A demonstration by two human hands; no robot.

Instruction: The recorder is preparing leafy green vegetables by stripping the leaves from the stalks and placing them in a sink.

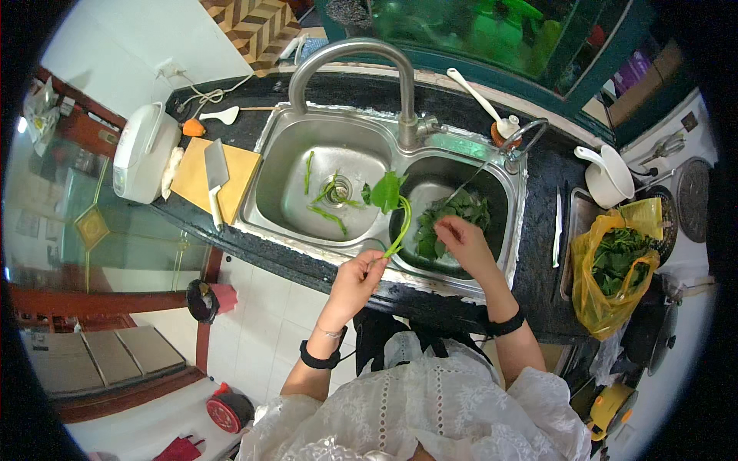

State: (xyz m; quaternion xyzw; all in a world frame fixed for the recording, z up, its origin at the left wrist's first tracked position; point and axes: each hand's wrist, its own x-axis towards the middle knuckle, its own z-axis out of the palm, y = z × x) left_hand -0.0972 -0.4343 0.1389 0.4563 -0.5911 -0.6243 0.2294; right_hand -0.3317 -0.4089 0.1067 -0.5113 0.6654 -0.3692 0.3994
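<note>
My left hand (356,280) pinches the lower end of a green vegetable stem (406,222) over the front rim between the two sink basins. Its upper part bends over and bears a broad leaf (385,191). Above the right basin (421,178), my right hand (464,242) has curled, slightly blurred fingers; whether they hold anything is unclear. Below and behind it lies a heap of loose green leaves (470,208), under a thin stream from the small tap (533,131). Several cut stem pieces (327,219) lie around the drain of the left basin (294,152).
A cleaver (217,167) rests on a yellow cutting board (242,164), its handle over the front edge. The large arched faucet (351,47) spans the left basin. On the right are a knife (557,230) and a yellow plastic bag (585,305) of greens.
</note>
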